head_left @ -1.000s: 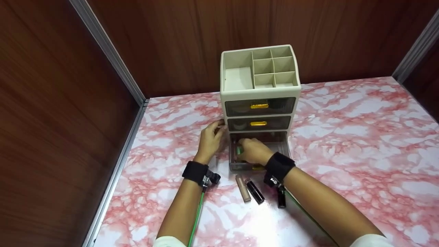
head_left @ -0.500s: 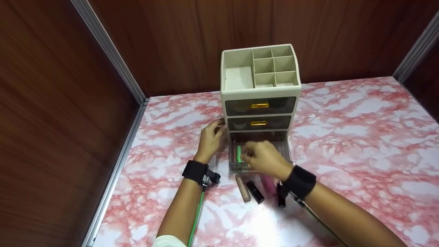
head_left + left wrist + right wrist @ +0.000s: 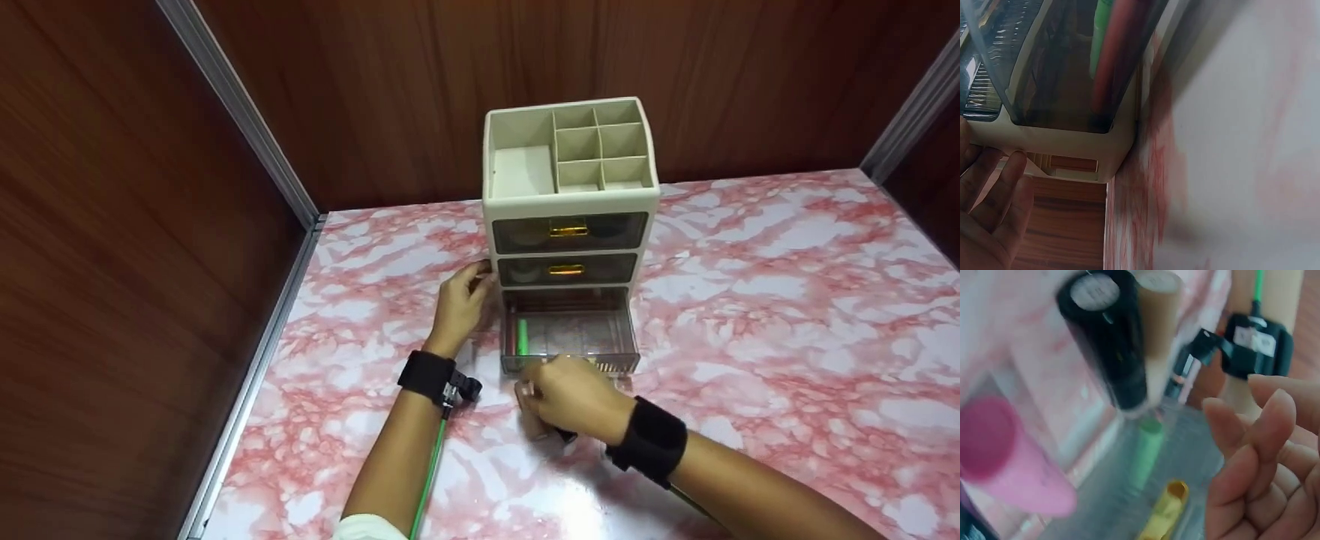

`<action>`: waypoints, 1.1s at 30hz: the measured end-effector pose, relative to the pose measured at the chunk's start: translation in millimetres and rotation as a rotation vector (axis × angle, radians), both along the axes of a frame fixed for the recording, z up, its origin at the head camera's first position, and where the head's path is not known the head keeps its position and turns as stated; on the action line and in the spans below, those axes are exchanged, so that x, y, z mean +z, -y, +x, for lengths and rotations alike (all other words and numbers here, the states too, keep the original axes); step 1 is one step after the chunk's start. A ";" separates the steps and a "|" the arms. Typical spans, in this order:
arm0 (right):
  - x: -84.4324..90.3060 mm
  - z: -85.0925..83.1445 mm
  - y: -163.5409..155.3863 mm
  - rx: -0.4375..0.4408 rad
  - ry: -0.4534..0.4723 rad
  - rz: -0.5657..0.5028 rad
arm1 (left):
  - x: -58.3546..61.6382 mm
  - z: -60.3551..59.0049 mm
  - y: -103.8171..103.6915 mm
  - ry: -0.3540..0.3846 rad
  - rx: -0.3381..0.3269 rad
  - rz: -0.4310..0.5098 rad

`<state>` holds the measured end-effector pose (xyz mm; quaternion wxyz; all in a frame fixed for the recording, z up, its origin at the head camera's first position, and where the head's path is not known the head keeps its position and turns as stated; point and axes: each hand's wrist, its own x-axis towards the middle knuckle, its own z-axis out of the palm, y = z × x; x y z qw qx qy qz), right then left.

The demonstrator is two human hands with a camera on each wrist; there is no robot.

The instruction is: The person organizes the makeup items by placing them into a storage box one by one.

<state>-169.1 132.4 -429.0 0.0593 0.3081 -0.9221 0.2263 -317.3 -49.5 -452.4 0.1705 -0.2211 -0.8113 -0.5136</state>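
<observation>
The beige tube and the black tube lay side by side on the counter, just in front of the unit; the pink tube lay near them, also in front of the unit; all three looked light and stiff, with smooth sides likely to slip or roll under a careless touch, though what they were made of could not be told; the surest hold seemed to be a pinch across the middle of each tube, thumb against fingers; the green tube and the red tube lay in the unit's bottom drawer, which stood out from its front; its clear walls looked thin and perhaps brittle, so its gold handle seemed the better place to take hold

The right hand hung in front of the unit, above the beige and black tubes, its fingers loosely bent and a little apart, released, with nothing seen in its grasp; the left hand was relaxed too, its fingertips touching the side of the unit, gripping nothing
</observation>
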 end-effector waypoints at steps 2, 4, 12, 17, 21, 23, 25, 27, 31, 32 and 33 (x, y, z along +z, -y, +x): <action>-5.5 1.1 3.2 -0.002 -0.013 0.039 | 0.0 -0.3 -0.2 0.004 0.002 0.004; -9.6 1.7 6.9 -0.003 -0.008 0.061 | -0.1 -0.4 0.1 0.004 0.003 0.004; -20.0 1.2 18.4 0.041 -0.127 0.097 | -0.8 1.4 1.6 0.013 0.007 0.002; -27.0 -0.1 20.7 0.071 -0.219 0.105 | 0.5 1.3 0.7 0.005 0.005 -0.005; -30.3 0.8 22.3 0.090 -0.183 0.121 | 1.1 1.2 0.1 0.003 0.006 -0.010; -31.5 1.8 22.9 0.094 -0.161 0.125 | 1.3 1.7 0.1 0.008 0.003 -0.007; -32.2 3.1 22.8 0.093 -0.142 0.123 | 0.9 1.8 0.1 0.013 -0.001 0.000; -32.5 4.2 22.4 0.097 -0.128 0.120 | 0.6 1.9 0.1 0.013 -0.003 0.006; -30.7 5.0 21.0 0.118 -0.116 0.122 | 0.3 1.2 -0.1 -0.001 0.003 0.001; -29.6 5.1 20.6 0.122 -0.114 0.124 | 0.3 1.0 0.0 -0.004 0.004 0.000; -28.3 4.9 20.4 0.117 -0.114 0.122 | 0.5 1.0 0.1 -0.004 0.006 -0.002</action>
